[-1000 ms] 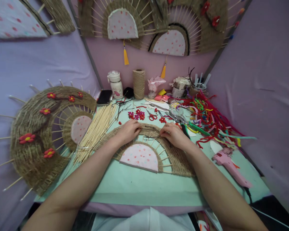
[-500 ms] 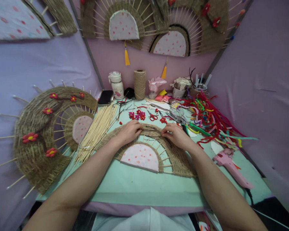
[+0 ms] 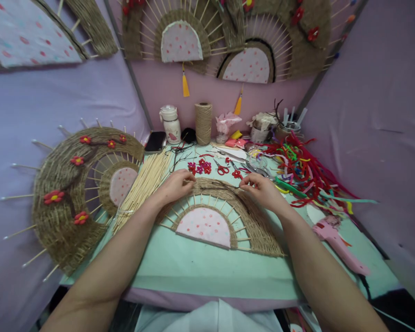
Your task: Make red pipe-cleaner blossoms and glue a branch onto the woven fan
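A half-round woven twine fan (image 3: 259, 226) lies on the table with its spotted fabric centre (image 3: 204, 226) toward me. Thin dark twigs (image 3: 219, 186) run across the upper band of its weave. At the fan's upper right, my right hand (image 3: 259, 188) pinches the end of a twig between thumb and fingertips. My left hand (image 3: 178, 184) is at the upper left edge of the band, thumb and fingers together. Whatever lies between its fingertips is too small to make out. Several red and purple flowers (image 3: 203, 167) lie just beyond the fan.
Small red scissors (image 3: 222, 169) and a heap of coloured pipe cleaners (image 3: 297, 161) lie behind my right hand. A pink glue gun (image 3: 342, 246) rests at right. Bundled sticks (image 3: 145, 184) and a flowered fan (image 3: 51, 212) stand left. A twine spool (image 3: 203, 123) and bottle (image 3: 170, 124) line the back.
My hands have moved farther apart, the left one outward along the fan's edge. More of the dark twig now shows between them. The whole view has shifted slightly.
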`<state>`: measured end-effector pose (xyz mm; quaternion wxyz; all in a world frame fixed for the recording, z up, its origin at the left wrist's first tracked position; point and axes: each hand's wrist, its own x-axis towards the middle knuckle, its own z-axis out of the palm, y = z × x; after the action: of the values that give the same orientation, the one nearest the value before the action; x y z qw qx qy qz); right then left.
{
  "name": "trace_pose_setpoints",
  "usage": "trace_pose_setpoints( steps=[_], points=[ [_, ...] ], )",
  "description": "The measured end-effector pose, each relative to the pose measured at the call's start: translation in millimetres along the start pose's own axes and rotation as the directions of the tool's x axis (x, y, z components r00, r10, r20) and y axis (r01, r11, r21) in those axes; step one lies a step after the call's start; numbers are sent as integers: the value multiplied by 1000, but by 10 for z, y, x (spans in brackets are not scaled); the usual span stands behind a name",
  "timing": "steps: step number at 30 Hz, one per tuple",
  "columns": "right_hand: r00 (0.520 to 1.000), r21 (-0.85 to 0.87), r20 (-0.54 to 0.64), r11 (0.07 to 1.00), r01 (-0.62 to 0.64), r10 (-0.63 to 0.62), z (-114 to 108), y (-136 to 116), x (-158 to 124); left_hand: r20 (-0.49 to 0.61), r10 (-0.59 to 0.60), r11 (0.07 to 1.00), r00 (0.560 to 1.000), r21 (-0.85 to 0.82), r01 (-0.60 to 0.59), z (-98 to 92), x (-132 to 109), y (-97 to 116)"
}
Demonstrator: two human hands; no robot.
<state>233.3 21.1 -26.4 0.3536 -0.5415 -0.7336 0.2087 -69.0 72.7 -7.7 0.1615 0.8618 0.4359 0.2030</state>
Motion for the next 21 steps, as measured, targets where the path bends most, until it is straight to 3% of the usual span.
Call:
trace_pose_setpoints(
  steps=[4, 7, 13, 21],
  points=[
    [987, 162, -59, 977, -141, 152, 44, 57, 19, 94, -7, 998, 996, 57, 2, 51, -9, 81],
    [977, 241, -44, 951, -194, 211, 99, 99, 28, 87, -4, 983, 996, 181, -12, 159, -17, 115],
    [972, 259, -44, 943, -211, 230, 132, 126, 33, 16, -5, 969, 1000, 246, 1, 307, -24, 111],
    [967, 253, -23, 937, -239, 253, 141, 141, 32, 20, 7, 966, 1000, 259, -12, 362, -8, 164]
  ],
)
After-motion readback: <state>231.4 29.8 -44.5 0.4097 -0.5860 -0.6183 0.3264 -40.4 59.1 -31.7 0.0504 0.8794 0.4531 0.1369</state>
